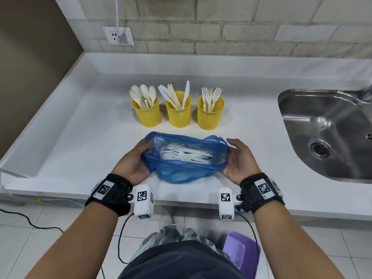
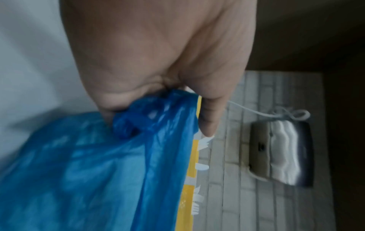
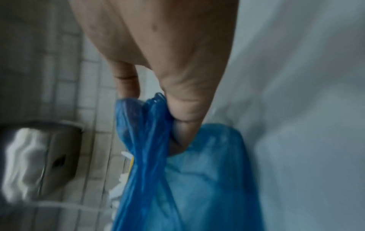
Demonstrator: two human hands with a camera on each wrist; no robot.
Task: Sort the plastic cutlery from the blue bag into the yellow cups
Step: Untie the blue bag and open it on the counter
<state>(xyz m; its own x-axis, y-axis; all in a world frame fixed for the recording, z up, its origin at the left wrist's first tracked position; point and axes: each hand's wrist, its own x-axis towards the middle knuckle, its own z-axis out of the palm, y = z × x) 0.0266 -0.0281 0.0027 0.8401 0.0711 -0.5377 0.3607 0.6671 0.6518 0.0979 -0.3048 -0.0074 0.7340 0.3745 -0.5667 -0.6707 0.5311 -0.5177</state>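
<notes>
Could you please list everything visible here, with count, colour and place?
Thin blue plastic bag: one, blue, on the near counter, held open between both hands.
White plastic cutlery in the bag: several pieces, white, count unclear.
Yellow mesh cups: three, yellow, in a row behind the bag; the left one holds spoons, the middle knives, the right forks.
White countertop: one, white.
Steel sink: one, silver, on the right.
Wall socket with plug: one, white, on the brick wall.
Purple tub: one, purple, on the floor.
Left hand: grips the bag's left edge.
Right hand: grips the bag's right edge.
</notes>
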